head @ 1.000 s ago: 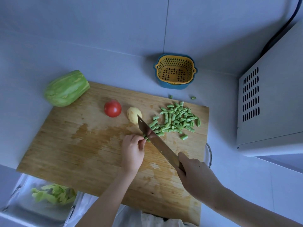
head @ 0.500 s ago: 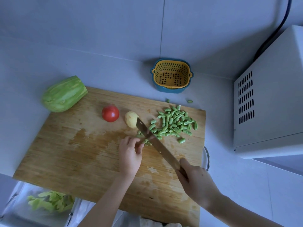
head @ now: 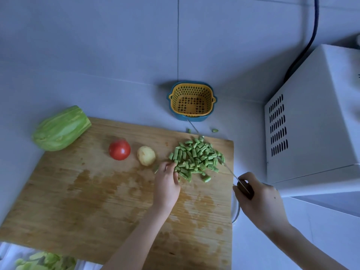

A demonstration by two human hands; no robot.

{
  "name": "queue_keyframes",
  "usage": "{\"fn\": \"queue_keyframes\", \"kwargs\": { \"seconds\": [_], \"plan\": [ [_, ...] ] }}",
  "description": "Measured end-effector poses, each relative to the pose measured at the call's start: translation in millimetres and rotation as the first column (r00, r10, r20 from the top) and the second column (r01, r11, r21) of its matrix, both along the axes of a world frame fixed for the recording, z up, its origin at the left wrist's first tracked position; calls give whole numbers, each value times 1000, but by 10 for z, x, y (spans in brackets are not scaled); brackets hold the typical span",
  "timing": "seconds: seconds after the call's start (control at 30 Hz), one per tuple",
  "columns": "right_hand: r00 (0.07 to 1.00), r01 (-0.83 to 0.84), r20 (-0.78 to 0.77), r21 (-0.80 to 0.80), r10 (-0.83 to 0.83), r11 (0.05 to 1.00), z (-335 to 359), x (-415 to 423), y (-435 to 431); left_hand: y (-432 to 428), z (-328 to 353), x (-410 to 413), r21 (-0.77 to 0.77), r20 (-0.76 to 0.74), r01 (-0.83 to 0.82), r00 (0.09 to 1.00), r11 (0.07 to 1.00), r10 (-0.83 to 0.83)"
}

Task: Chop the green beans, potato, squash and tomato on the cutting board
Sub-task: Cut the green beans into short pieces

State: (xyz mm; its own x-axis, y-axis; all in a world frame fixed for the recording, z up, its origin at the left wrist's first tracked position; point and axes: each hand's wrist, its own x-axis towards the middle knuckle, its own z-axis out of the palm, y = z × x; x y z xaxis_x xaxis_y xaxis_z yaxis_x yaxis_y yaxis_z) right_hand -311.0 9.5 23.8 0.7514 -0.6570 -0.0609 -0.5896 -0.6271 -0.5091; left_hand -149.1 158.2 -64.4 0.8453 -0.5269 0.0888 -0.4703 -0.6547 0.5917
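A wooden cutting board (head: 81, 195) carries a red tomato (head: 119, 150), a small yellow potato (head: 146, 155) and a pile of chopped green beans (head: 196, 155) at its far right. A peeled green squash (head: 61, 128) lies at the board's far left corner, partly off it. My left hand (head: 167, 185) rests on the board with its fingertips at the pile's left edge, pinching a small green piece. My right hand (head: 259, 199) grips the knife (head: 224, 164) by its handle off the board's right edge; the blade is seen edge-on, running along the pile's right side.
A yellow strainer basket in a blue bowl (head: 192, 101) stands behind the board against the wall. A white microwave (head: 315, 123) fills the right side. Two bean pieces (head: 214, 130) lie on the counter. Green peelings (head: 44, 262) sit in a container at the bottom left.
The knife has swung from the left of the bean pile to its right side, turned on edge. My left hand moved up and right to the pile. The camera shifted.
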Motion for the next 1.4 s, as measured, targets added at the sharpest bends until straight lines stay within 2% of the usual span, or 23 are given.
{"fn": "queue_keyframes", "kwargs": {
  "seconds": [0.13, 0.33, 0.4, 0.5, 0.7, 0.83, 1.0, 1.1, 1.2, 1.3, 1.4],
  "plan": [
    [997, 76, 11, 40, -77, 996, -30, 8, -74, -24, 21, 88, -1, 50, -40, 998, 999, 41],
    [977, 206, 31, 86, -209, 975, -82, 120, -163, -420, 122, 410, -4, 128, 39, 991, 999, -38],
    [970, 235, 31, 129, -241, 963, -101, 139, -208, -646, 113, 557, 150, 105, 92, 989, 984, -108],
    [959, 265, 48, 210, -281, 941, -131, 162, -279, -938, 43, 755, 386, 64, 126, 985, 914, -163],
    [919, 328, 49, 460, -392, 825, -146, 309, -375, -1181, -62, 960, 465, 18, 144, 985, 873, -172],
    [903, 341, 69, 486, -424, 805, -154, 409, -427, -1191, -42, 939, 405, 52, 143, 982, 903, -179],
    [879, 374, 90, 477, -468, 795, -190, 487, -484, -1221, 96, 682, 74, 205, 196, 956, 978, -208],
    [862, 403, 94, 470, -498, 785, -199, 536, -526, -1354, 211, 552, 24, 141, 369, 919, 929, -369],
    [845, 423, 93, 486, -527, 765, -209, 571, -580, -1406, 276, 490, 165, 53, 508, 851, 845, -522],
    [838, 432, 92, 490, -538, 757, -217, 587, -630, -1354, 285, 477, 368, -4, 550, 807, 750, -590],
    [839, 425, 97, 498, -535, 756, -210, 591, -671, -1400, 348, 550, 388, -134, 595, 792, 704, -596]
  ]
}}
